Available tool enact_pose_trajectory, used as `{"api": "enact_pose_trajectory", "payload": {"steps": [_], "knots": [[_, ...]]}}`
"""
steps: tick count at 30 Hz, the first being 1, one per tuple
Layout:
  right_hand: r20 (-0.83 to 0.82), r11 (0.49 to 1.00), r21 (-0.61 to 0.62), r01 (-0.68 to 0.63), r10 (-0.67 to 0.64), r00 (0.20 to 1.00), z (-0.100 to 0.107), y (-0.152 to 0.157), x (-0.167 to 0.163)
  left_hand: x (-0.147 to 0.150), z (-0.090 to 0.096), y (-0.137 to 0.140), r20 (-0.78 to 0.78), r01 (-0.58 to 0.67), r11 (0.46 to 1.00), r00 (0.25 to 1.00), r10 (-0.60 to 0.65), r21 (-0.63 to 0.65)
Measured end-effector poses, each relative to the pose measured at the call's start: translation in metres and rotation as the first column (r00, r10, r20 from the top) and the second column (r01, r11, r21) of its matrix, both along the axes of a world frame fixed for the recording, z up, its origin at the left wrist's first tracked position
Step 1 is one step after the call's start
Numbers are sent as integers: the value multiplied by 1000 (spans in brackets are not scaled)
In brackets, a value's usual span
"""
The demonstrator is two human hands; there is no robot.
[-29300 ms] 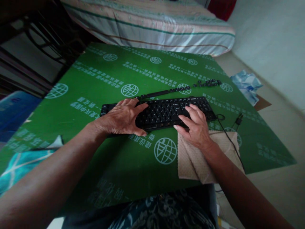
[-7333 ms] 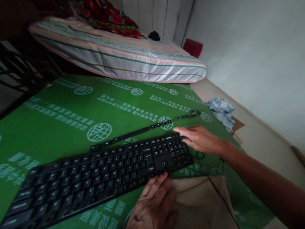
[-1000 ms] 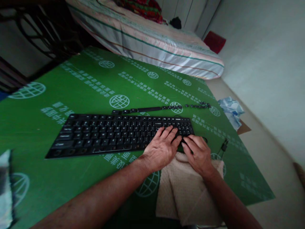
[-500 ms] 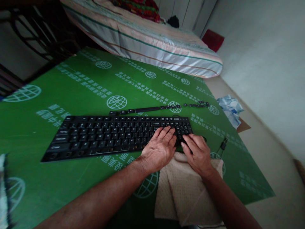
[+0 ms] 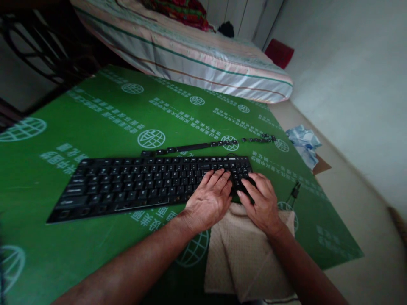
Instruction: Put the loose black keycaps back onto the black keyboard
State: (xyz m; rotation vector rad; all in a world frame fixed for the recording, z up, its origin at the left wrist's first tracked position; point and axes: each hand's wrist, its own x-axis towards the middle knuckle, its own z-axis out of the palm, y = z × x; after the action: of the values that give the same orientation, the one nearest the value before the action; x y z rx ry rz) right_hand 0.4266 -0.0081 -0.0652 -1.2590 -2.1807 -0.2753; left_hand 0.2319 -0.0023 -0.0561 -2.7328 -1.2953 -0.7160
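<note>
A black keyboard (image 5: 127,182) lies on the green table, its right end towards my hands. Its front row shows gaps where keycaps are off. My left hand (image 5: 211,192) rests flat over the keys near the right end, fingers stretched out side by side. At the number pad, my right hand (image 5: 260,203) touches the right front corner with its fingers spread and the thumb apart. Both hands hide some keys. Under my right wrist is a folded beige cloth (image 5: 244,258). Behind the keyboard, loose black keycaps (image 5: 222,144) lie in a line, with a long space bar (image 5: 192,147) among them.
The green table (image 5: 104,118) bears printed globes and lettering. A small black object with a cord (image 5: 295,190) lies near its right edge. Crumpled blue-white plastic (image 5: 303,142) sits beyond that edge. A bed (image 5: 190,63) stands at the far side.
The view has shifted slightly, so the scene sits a little further left. My right hand's fingers have spread and lifted slightly at the number pad. My left hand stays on the keys.
</note>
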Motion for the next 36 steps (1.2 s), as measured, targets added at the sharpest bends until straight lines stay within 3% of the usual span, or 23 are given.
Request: {"api": "enact_pose_trajectory", "payload": {"steps": [6,13,20,27,36], "knots": [[73,999,-35,-41,44,996,1,2,-3,0,1,1,-4,-6,1000,1000,6,-23],[9,1000,-2,-15,15,1000,2,1,-2,-1,1,1,-9,-3,1000,1000,3,-25],[73,999,-39,-35,38,997,1,3,-3,-1,1,1,-4,3,1000,1000,-3,3],[-124,1000,13,17,-15,992,0,4,0,-1,0,2,8,6,1000,1000,-6,3],[-196,999,29,36,-30,980,-3,6,-2,4,9,5,-84,-35,996,996,28,-78]]}}
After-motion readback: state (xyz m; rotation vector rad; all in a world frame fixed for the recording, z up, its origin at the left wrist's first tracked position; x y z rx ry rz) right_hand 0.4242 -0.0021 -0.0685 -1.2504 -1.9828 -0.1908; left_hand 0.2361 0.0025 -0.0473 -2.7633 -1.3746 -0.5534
